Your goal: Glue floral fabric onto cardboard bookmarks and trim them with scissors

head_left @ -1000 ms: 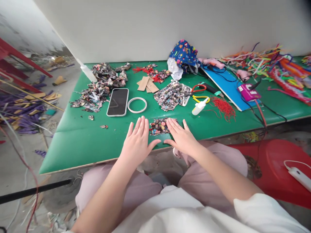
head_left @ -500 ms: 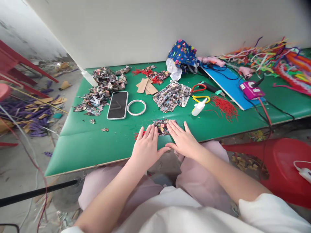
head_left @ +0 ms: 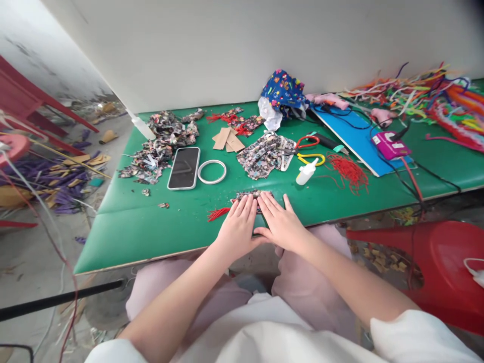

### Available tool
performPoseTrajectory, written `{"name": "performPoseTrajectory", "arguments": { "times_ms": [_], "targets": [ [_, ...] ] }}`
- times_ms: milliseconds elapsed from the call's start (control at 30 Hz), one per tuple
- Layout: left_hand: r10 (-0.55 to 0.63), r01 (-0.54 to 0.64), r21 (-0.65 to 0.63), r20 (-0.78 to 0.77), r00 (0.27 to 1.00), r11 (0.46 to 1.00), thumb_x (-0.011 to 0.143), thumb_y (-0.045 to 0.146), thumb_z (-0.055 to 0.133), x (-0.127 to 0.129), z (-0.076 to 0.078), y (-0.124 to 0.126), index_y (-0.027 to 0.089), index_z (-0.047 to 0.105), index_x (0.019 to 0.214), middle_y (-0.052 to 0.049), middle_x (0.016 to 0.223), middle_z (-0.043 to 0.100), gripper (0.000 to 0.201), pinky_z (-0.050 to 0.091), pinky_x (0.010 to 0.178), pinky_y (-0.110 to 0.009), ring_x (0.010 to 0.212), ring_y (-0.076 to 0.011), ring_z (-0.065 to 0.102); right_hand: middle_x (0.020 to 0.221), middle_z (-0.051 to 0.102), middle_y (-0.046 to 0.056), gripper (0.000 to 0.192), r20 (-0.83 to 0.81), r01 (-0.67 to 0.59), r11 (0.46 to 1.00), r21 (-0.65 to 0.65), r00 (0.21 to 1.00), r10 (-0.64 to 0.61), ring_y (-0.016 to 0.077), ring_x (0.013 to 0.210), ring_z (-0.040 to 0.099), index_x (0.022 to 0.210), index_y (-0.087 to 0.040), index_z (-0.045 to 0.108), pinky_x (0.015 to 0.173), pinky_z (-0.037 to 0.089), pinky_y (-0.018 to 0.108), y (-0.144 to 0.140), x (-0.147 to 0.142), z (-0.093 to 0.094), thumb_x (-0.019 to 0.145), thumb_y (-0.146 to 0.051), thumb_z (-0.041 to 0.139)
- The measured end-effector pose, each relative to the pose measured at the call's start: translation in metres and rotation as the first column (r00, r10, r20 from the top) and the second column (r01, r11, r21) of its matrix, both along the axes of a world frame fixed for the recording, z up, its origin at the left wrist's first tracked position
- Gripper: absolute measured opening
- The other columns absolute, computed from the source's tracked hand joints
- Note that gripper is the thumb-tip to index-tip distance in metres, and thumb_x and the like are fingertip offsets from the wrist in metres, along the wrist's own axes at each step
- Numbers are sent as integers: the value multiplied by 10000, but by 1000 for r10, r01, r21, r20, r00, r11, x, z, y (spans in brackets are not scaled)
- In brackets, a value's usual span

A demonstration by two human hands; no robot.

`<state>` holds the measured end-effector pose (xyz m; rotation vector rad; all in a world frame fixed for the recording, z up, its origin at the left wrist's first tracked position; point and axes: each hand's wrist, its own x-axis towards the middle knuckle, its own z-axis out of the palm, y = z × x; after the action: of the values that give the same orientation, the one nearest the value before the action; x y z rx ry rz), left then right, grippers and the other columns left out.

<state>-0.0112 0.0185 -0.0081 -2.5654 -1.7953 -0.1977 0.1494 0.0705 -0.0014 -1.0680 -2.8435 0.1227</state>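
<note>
Near the table's front edge lies a dark floral fabric piece (head_left: 245, 194) with a red tassel (head_left: 218, 215) sticking out on its left. My left hand (head_left: 239, 224) rests flat on the left part of the fabric, fingers stretched out. On its right part my right hand (head_left: 282, 224) lies flat too, thumb spread toward the left hand. Both hands hide much of the fabric. Beyond the right hand stands a small white glue bottle (head_left: 306, 173). Scissors (head_left: 310, 157) with red and yellow handles lie behind it, their blades by a folded floral cloth (head_left: 260, 155).
On the green table (head_left: 151, 232) are a phone (head_left: 183, 169), a white ring (head_left: 212, 172), cardboard strips (head_left: 228, 140), floral scraps (head_left: 166, 133), red threads (head_left: 350, 171), a blue board (head_left: 348, 136) and a magenta device (head_left: 389, 145) with cables. A red stool (head_left: 449, 267) stands right.
My left hand has slid right, closer to my right hand, with its fingers drawn together on the fabric. More of the red tassel shows. The view has shifted slightly.
</note>
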Motion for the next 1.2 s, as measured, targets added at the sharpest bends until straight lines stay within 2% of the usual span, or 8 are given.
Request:
{"name": "performPoseTrajectory", "arguments": {
  "times_ms": [267,467,633,700,767,800,967,1200],
  "targets": [
    [13,-16,-42,-51,999,999,767,701,389,3,5,1,-16,269,1398,-230,1475,238,962,166,1123,-488,1383,-343,187,1476,253,200,797,-46,-12,1000,12,999,13,303,1377,237,1405,-23,279,1066,182,627,1,-2,-6,858,-599,347],
    [15,-18,-72,-46,999,997,783,715,317,5,9,2,-23,288,1389,-238,1469,246,956,179,1112,-510,1375,-361,198,1479,257,173,792,-57,-10,1000,-27,998,8,298,1371,257,1406,-48,273,1039,166,678,3,0,-3,853,-611,347],
    [-14,15,-41,12,1000,999,826,655,337,-8,19,4,-20,286,1385,-235,1459,284,878,260,1092,-468,1369,-329,238,1449,358,134,647,-237,13,998,-58,971,-26,262,1350,316,1393,-103,327,1066,205,615,7,6,-7,899,-519,352],
    [79,-80,34,36,996,996,895,517,343,-23,21,5,27,297,1392,-204,1450,327,699,273,1086,-464,1366,-310,257,1379,474,111,524,-401,96,991,-91,908,-125,232,1300,400,1341,-138,422,1072,271,533,8,8,-8,921,-445,357],
    [244,-251,96,83,966,963,932,388,325,-39,22,5,33,394,1335,-197,1337,479,542,327,1051,-441,1302,-294,372,1256,593,80,389,-538,160,980,-121,819,-200,196,1198,505,1212,-179,557,1056,333,447,10,9,-9,932,-369,367],
    [270,-278,98,86,959,956,933,369,327,-46,21,4,29,442,1297,-202,1274,527,511,354,1025,-442,1263,-302,414,1190,633,68,344,-578,173,977,-128,787,-215,184,1141,543,1130,-192,611,1043,354,418,10,9,-10,930,-345,377],
    [281,-289,88,90,955,953,905,375,412,-60,19,-4,159,623,1080,-128,1144,604,349,425,947,-414,1113,-270,525,1009,684,72,296,-621,187,973,-135,749,-230,199,1014,580,928,-203,686,965,422,400,13,8,-11,912,-310,411],
    [294,-303,99,92,951,948,919,290,382,-56,18,-2,186,645,925,-91,1022,642,283,454,846,-369,948,-222,575,886,697,54,286,-630,149,979,-136,750,-201,191,919,597,851,-201,685,936,429,383,14,9,-10,908,-280,417]
  ]
}}
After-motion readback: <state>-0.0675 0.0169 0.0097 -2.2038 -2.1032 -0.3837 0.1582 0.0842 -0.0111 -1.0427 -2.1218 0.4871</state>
